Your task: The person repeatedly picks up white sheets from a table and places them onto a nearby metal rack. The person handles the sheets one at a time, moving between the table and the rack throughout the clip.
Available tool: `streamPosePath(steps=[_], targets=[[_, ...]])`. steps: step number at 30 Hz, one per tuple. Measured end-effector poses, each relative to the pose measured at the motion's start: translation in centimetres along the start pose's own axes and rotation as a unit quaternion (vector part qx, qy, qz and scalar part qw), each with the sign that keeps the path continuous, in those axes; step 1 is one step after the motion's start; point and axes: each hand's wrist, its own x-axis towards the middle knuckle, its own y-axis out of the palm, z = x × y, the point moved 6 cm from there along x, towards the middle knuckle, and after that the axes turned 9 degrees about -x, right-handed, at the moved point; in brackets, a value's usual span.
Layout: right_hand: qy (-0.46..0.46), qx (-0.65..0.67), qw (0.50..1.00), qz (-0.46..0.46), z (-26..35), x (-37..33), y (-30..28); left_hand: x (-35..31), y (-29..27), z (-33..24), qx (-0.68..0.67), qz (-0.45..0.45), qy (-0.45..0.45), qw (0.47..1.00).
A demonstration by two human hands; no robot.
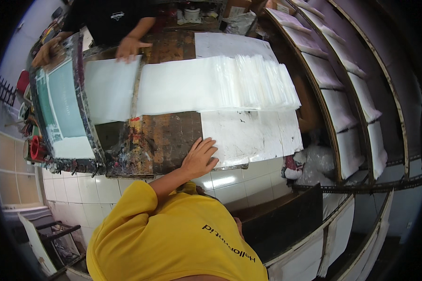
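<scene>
1. Currently, the left hand [199, 157] is lying flat and released, gripping nothing; its fingers are resting on the lower white board [253, 140] near the edge of the wooden table [173, 136].
2. A sliver of skin [239, 227] is showing beside the yellow shirt [183, 243]; I cannot tell whether it is the right hand, nor that hand's state.
3. Fanned translucent sheets [258, 84] are lying beyond the left hand, apart from it, overlapping toward the right.
4. A co-worker's hand [130, 48] is touching the translucent piece [109, 89] beside the framed screen [70, 100].
5. For good handling, I'd judge, fingertips should be meeting these sheets lightly, at edges only, and lifting one overlap at a time, avoiding creases and smudges.
</scene>
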Motion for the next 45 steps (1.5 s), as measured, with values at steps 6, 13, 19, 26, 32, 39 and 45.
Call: streamPosePath(steps=[6,13,19,26,32,39,45], targets=[[0.015,0.046,0.999,-0.021,5.8,-0.6,-2.1,-0.6,-2.8,-2.1,-0.189,-0.036,-0.079,0.978],[0.043,0.033,0.998,-0.019,5.9,-0.2,-1.4,3.0,-7.9,-1.3,0.047,-0.185,-0.030,0.981],[-0.006,0.001,0.999,-0.051,2.1,0.9,0.2,6.0,-4.6,6.0,0.150,-0.050,-0.192,0.969],[0.041,0.163,0.985,-0.032,5.6,-1.3,-0.4,7.5,-3.9,8.9,0.149,0.004,-0.215,0.965],[-0.053,0.267,0.962,-0.031,18.0,-3.2,-3.3,4.6,-1.8,0.9,0.063,0.079,-0.094,0.990],[-0.196,0.271,0.942,-0.021,31.1,-7.2,-9.5,-0.3,5.6,-12.4,-0.054,0.281,0.081,0.955],[-0.161,0.190,0.952,-0.176,26.9,-9.6,-13.2,-2.3,8.4,-18.3,-0.123,0.465,0.179,0.858]])
